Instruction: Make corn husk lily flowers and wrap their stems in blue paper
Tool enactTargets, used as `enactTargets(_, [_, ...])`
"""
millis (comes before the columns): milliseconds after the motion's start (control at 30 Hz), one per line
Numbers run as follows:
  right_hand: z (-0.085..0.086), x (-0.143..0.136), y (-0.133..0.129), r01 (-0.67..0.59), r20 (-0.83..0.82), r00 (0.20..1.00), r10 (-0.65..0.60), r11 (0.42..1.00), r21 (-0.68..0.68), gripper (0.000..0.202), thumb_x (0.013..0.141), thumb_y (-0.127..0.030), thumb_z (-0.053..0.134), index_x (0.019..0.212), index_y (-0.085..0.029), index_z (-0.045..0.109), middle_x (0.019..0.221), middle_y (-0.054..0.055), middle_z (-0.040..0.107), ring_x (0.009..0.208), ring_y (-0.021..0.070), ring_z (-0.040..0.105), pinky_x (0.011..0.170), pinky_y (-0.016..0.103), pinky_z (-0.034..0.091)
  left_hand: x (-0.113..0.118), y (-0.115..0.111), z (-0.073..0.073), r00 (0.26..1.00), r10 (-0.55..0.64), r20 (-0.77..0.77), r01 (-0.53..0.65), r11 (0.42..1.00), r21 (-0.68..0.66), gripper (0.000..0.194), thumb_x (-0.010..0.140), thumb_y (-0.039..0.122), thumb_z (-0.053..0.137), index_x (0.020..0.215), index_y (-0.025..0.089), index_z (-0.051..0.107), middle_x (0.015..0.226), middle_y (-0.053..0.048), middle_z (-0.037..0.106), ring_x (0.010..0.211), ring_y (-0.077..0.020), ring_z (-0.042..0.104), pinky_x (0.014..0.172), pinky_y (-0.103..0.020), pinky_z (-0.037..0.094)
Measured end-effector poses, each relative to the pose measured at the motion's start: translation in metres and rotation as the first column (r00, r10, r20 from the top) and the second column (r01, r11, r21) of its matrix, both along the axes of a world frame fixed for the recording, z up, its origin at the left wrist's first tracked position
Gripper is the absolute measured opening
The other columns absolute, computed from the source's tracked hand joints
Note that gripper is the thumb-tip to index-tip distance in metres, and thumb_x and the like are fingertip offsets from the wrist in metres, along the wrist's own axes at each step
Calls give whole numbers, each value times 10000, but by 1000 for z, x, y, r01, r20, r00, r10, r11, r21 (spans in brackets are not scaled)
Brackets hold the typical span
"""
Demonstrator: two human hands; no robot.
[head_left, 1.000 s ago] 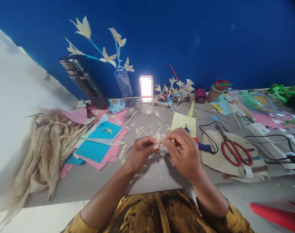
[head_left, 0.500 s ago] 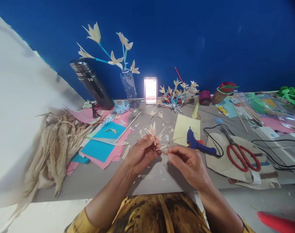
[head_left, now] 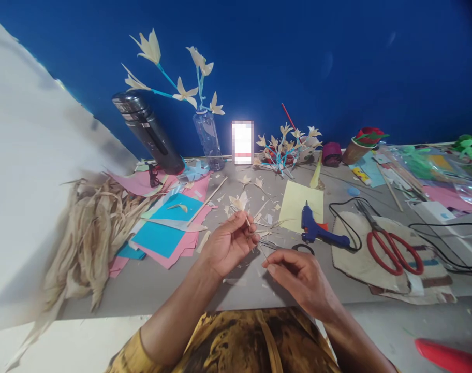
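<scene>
My left hand is closed on a small cream husk flower, its petals pointing up and away from me and its base between thumb and fingers. To the right and a little lower, my right hand pinches the end of a thin strand. The strand runs up toward the flower's base; whether it is thread or wire I cannot tell. Behind my right hand lies a small pair of scissors with a black handle, partly hidden. Cream scraps lie on the table around both hands.
A blue glue gun rests partly on yellow paper. Red-handled scissors lie on a cloth to the right. On the left are dried husks and blue paper. Finished flowers stand in a bottle near a dark flask.
My right hand has moved down and slightly away from my left hand, showing more of the strand. The flower has turned a little, its petals more spread. The black-handled scissors have come into view.
</scene>
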State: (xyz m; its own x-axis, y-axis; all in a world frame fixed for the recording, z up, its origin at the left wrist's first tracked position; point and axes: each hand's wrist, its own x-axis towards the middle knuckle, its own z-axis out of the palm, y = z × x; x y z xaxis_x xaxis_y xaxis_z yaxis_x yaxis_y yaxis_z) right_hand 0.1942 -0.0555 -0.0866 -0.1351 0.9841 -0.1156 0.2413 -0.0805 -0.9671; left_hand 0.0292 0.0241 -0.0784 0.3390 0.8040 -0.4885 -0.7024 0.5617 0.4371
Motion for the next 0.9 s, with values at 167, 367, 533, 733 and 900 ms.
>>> enactTargets(167, [5,-3,1,13,-5,1000,-13,1000,27,241,815,-329,586,737,-145,722,606,9,558,530,107,413,472,209,331,1,0,-2,1000,22,-20,-22,1000,13,99,818,112,706,759,122,627,761,-24,622,650,-116,583,588,-257,524])
enactTargets(367, [9,-3,1,13,-10,1000,-12,998,54,225,800,-315,598,705,-147,714,559,-6,514,512,104,395,463,209,322,-1,0,-6,999,30,-17,-30,999,39,136,767,125,762,756,127,626,761,-14,620,654,-109,575,592,-250,509])
enactTargets(533, [1,-4,1,23,-9,1000,-22,999,34,233,823,-319,594,732,-147,722,580,-3,527,521,106,403,464,209,327,-1,-1,-4,999,35,-39,-33,998,48,129,780,135,752,749,125,628,757,-14,613,653,-110,572,586,-247,510])
enactTargets(733, [-3,-4,2,18,6,1000,-18,1000,19,222,831,-302,588,751,-148,726,604,3,550,538,108,409,477,214,329,-1,-1,-4,998,42,-45,-40,998,52,139,774,138,760,743,124,625,751,-13,611,649,-109,573,581,-245,510])
enactTargets(900, [-2,-3,1,21,-5,1000,-21,999,26,219,830,-299,591,749,-147,727,622,11,571,549,113,423,485,216,340,-1,-1,-5,998,46,-53,-43,997,59,141,770,147,767,745,131,629,751,-15,617,651,-112,577,597,-251,516])
